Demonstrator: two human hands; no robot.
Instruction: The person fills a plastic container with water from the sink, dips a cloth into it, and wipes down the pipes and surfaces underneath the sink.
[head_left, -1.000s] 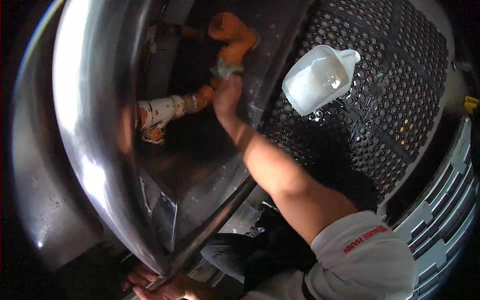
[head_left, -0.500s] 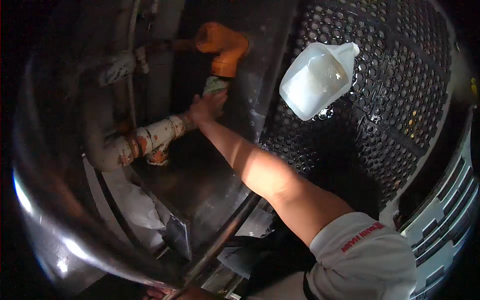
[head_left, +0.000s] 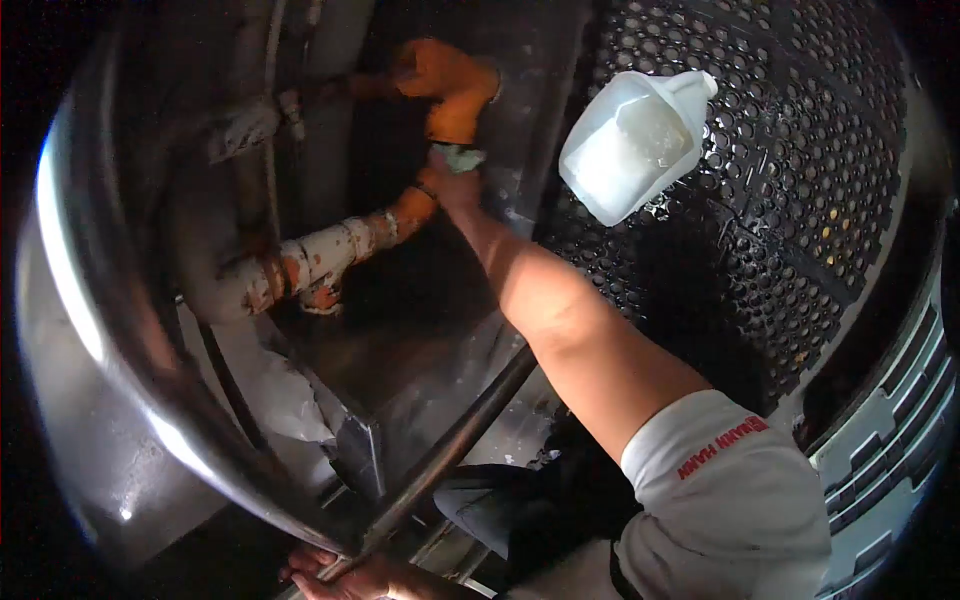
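Note:
My right hand (head_left: pixel 455 185) reaches up to a bent pipe and is closed round a pale greenish rag (head_left: pixel 459 158), pressed on the pipe just below the orange elbow (head_left: pixel 455 95). It hides part of the pipe and most of the rag. Below it, the pipe (head_left: pixel 335 252) runs down left, whitish with worn orange patches. At the bottom edge my left hand (head_left: pixel 345 577) curls round a dark metal bar (head_left: pixel 450 455), near where the bar meets a shiny curved rim; some of its fingers are out of frame.
A translucent plastic jug (head_left: pixel 635 145) lies on a wet black rubber mat (head_left: pixel 790 190) with round holes, right of my arm. The curved metal rim (head_left: pixel 165 425) sweeps down the left side. A metal plate edge (head_left: pixel 358 450) stands below the pipe. Grey slotted panelling (head_left: pixel 895 430) is at far right.
My right hand has moved up along the pipe with the rag, closer to the orange elbow, baring orange pipe below. My left hand has come further into view.

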